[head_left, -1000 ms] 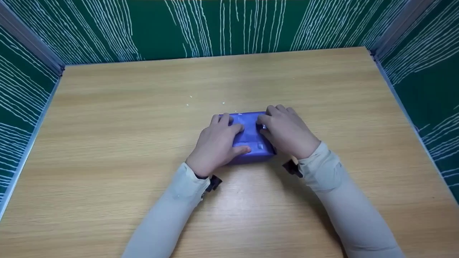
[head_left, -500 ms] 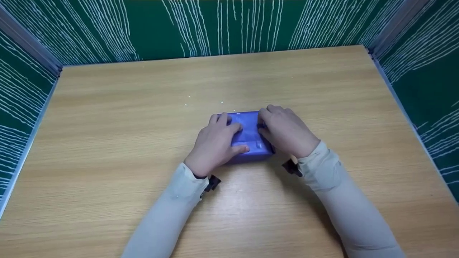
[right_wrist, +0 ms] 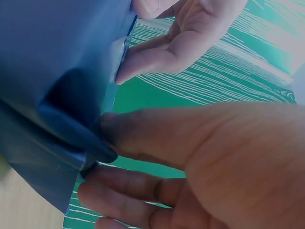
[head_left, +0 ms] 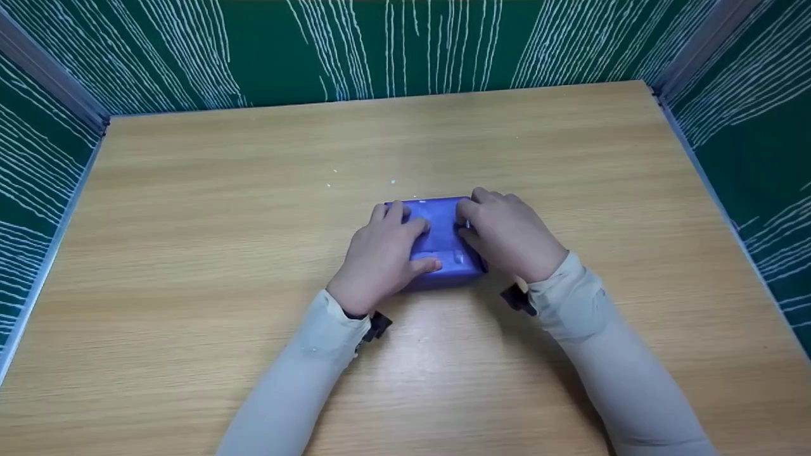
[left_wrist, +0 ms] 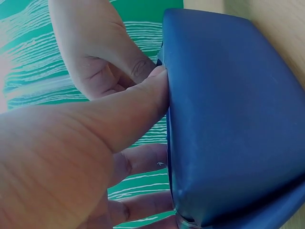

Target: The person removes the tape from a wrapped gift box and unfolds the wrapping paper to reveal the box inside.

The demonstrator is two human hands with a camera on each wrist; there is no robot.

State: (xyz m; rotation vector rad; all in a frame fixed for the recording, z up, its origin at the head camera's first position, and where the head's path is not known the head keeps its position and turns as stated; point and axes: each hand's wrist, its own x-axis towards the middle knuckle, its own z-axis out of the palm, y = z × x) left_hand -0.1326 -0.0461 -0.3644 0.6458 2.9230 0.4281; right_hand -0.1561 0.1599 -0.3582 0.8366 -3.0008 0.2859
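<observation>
A blue soft plastic pack (head_left: 438, 244), box-shaped with a creased top, lies on the table. My left hand (head_left: 383, 256) rests on its left part, fingers spread and rather straight, with the thumb pressing the top near the front edge. In the left wrist view the left thumb (left_wrist: 138, 102) and fingertips meet the top of the pack, whose smooth front side shows. At the right end my right hand (head_left: 510, 234) has its fingers bent. The right wrist view shows the right thumb (right_wrist: 152, 133) and fingers pinching a fold of the wrapper at that end.
The pack sits on a light wood table (head_left: 222, 285). A few tiny white specks (head_left: 393, 182) lie behind it. Green panels with white streaks (head_left: 279, 57) border the table at the back and both sides. Each wrist bears a small black camera.
Both hands keep their places on the pack; the right fingers shift only slightly at its right end. The pack stays where it was.
</observation>
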